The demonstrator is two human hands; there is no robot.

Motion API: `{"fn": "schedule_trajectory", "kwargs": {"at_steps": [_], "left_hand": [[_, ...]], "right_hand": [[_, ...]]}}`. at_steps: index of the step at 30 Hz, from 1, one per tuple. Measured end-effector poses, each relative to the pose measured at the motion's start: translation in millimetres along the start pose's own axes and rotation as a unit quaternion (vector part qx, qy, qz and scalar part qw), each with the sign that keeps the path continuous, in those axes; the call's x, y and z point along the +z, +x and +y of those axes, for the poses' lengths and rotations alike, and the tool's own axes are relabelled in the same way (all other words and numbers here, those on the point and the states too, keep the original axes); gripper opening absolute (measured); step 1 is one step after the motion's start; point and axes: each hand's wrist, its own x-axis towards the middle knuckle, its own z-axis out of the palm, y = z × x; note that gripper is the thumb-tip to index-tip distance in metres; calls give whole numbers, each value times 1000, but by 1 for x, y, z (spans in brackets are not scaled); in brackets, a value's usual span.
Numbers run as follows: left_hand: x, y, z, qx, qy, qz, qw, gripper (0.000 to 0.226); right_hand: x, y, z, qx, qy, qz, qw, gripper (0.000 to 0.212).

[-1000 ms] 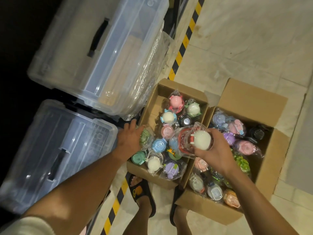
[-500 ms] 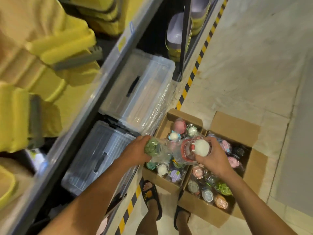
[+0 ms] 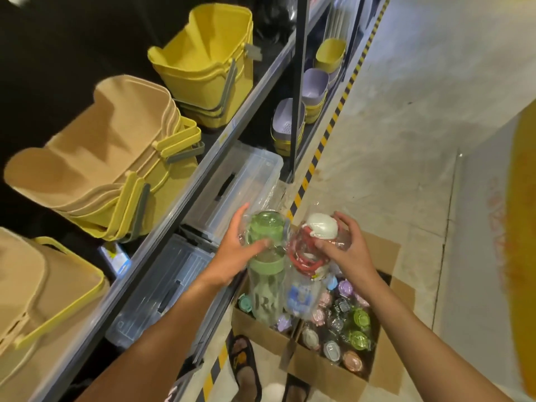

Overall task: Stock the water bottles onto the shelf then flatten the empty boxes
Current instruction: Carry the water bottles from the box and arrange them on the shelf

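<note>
I see my left hand (image 3: 232, 255) gripping a green bottle (image 3: 266, 268) and my right hand (image 3: 348, 252) gripping a red-and-white bottle (image 3: 311, 245), both upright above the boxes (image 3: 385, 372); the shelf (image 3: 200, 172) lies left, nearest my left hand.

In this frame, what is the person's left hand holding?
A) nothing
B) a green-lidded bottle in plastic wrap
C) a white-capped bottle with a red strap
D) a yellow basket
B: the left hand grips the green-lidded bottle, while the white-capped bottle is in the right hand.
</note>
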Motion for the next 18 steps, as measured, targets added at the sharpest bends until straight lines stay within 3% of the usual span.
{"fn": "schedule_trajectory", "kwargs": {"at_steps": [3,5,8,10,13,15,18], "left_hand": [[8,-9,8,-50,-169,13,984,109],[16,-12,10,-87,-233,29,968,111],[26,-19,17,-131,-281,41,950,93],[33,-26,27,-151,-263,53,952,69],[33,-34,29,-170,-237,56,955,59],[30,-39,30,-176,-230,48,956,59],[28,-43,31,-191,-216,38,957,54]], "right_hand": [[10,-8,-16,21,56,48,997,65],[12,-9,-20,47,53,75,995,80],[18,-16,-26,89,114,49,988,86],[22,-25,-33,94,170,-2,981,66],[17,-34,-37,128,269,-66,952,42],[9,-36,-34,131,307,-120,935,62],[6,-35,-24,154,267,-144,941,87]]}}
